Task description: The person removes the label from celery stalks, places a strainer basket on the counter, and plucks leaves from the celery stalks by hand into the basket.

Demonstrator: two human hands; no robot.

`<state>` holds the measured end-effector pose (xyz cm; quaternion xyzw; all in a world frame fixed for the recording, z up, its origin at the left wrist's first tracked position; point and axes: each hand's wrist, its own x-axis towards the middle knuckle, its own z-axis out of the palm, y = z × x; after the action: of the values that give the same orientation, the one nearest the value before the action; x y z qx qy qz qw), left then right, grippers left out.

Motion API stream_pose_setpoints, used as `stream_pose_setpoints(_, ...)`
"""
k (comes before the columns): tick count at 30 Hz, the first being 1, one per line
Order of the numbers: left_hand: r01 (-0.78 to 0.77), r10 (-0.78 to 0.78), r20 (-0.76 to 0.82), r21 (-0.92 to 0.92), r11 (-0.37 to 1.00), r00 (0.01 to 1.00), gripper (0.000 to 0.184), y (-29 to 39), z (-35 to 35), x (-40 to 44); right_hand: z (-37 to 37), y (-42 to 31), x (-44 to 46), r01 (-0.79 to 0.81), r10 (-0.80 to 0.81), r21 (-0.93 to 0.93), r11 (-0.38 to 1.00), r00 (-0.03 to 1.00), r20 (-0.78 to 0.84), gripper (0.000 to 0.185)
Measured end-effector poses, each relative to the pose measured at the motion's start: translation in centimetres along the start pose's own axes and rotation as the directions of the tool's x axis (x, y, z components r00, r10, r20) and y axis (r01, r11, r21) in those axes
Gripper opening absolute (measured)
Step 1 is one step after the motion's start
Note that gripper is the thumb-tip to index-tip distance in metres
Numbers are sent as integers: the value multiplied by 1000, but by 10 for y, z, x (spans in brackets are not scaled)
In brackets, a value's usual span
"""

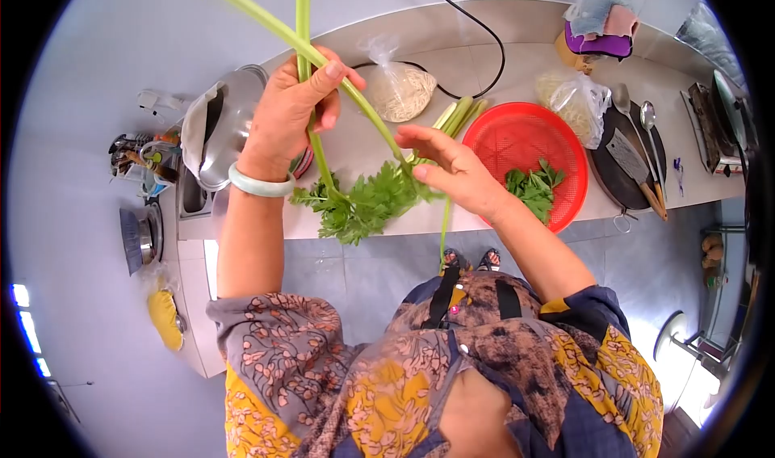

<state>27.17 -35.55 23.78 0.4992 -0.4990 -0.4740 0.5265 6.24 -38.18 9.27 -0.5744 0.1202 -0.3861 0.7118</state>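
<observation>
My left hand, with a pale bangle on its wrist, grips two long green celery stalks that cross each other. Their leafy ends hang down over the counter's front edge. My right hand has its fingers and thumb around the lower part of one stalk, beside the leaves. Exactly where its fingertips press is partly blurred. Behind it lie several cut celery stalks. To the right, a red plastic basket holds a small pile of green leaves.
Along the counter are a tied plastic bag of pale food, another bag, and a dark round board bearing a cleaver and spoons. A metal lid stands left. A black cable runs behind.
</observation>
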Motion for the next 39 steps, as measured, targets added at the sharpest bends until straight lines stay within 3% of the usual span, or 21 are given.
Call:
stream_pose_setpoints(3, 3, -2, -41, 24, 1000, 999, 17, -4, 6, 3, -6, -2, -4, -35, 48, -283, 959, 998, 40, 39)
stream_pose_setpoints(7, -17, 20, -99, 32, 999, 995, 18, -10, 24, 6, -5, -3, -14, -69, 76, -234, 970, 997, 22, 39)
stream_pose_setpoints(8, -20, 25, -111, 45, 999, 993, 18, -11, 28, 6, 0, 1, -15, 14, -20, -246, 969, 1000, -19, 35)
stream_pose_setpoints(11, -6, 20, -130, 102, 995, 991, 13, -15, 35, 5, -1, 4, -21, -147, 138, -87, 985, 985, -103, 32)
stream_pose_setpoints(12, -18, 28, -113, 95, 995, 993, 15, -13, 37, 3, -3, 8, -21, -136, 127, -52, 989, 981, -145, 28)
stream_pose_setpoints(15, -42, 44, -39, 50, 998, 998, 24, -9, 41, 2, -19, 0, -17, -205, 216, 224, 953, 976, -25, 27)
stream_pose_setpoints(16, -42, 43, -1, 17, 999, 999, 24, -9, 38, 2, -18, -11, -15, -293, 313, 268, 918, 949, -35, 29)
stream_pose_setpoints(20, -24, 21, 105, 30, 999, 994, 21, -11, 26, 3, -35, -7, -8, -479, 428, 453, 752, 877, 216, 32)
stream_pose_setpoints(23, -14, 9, 56, 85, 996, 998, 19, -19, 23, 7, -27, 0, -9, -467, 441, 398, 790, 883, 161, 31)
stream_pose_setpoints(27, 10, -1, -72, 125, 992, 997, 16, -29, 27, 5, -28, 12, -16, -305, 300, 155, 940, 952, 55, 28)
stream_pose_setpoints(28, 16, -5, -85, 130, 991, 996, 15, -31, 25, 3, -28, 10, -17, -304, 301, 39, 952, 952, 59, 26)
stream_pose_setpoints(31, 31, -21, -70, 138, 990, 997, 13, -31, 21, -2, -29, 14, -18, -217, 217, -9, 976, 971, 101, 28)
stream_pose_setpoints(33, 52, -46, -41, 147, 988, 998, 13, -29, 20, -4, -29, 0, -20, -152, 191, -214, 965, 966, 175, 31)
stream_pose_setpoints(35, 2, -6, 38, 98, 995, 999, 14, -31, 12, -3, -24, -7, -19, -106, 147, -175, 979, 959, 241, 32)
stream_pose_setpoints(39, -38, 41, 102, -37, 999, 994, 17, -36, -2, -2, -20, -15, -20, -169, 199, -128, 977, 941, 274, 31)
